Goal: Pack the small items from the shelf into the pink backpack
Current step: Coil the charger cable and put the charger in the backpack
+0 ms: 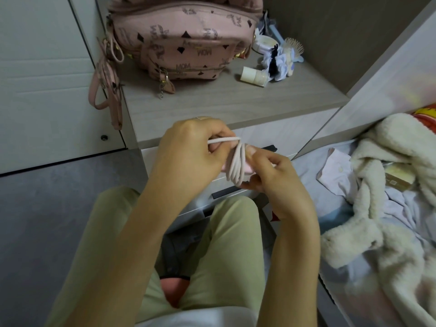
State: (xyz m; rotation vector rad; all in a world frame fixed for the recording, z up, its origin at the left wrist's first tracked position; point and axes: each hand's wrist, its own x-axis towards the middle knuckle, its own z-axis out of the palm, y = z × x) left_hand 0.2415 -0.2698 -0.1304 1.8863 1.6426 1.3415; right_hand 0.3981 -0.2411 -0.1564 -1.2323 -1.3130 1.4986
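Note:
The pink backpack [184, 36] with dark printed logos stands on the grey wooden shelf [224, 102] at the back left, its straps hanging over the left edge. In front of the shelf, my left hand [188, 147] pinches one end of a pale pink cord [236, 161] that is wound in several loops around a small pink item. My right hand [276, 175] grips that bundle from the right and below. On the shelf's right side lie a small cream bottle [253, 76], a white-blue scrunchie [279, 63], a round white case [264, 43] and a small hairbrush [293, 46].
White drawers with dark handles [226, 192] sit under the shelf, directly behind my hands. A fluffy cream blanket [382, 197] and light clothes lie on the bed at the right. My knees in beige trousers [226, 244] are below, and grey floor [47, 208] lies to the left.

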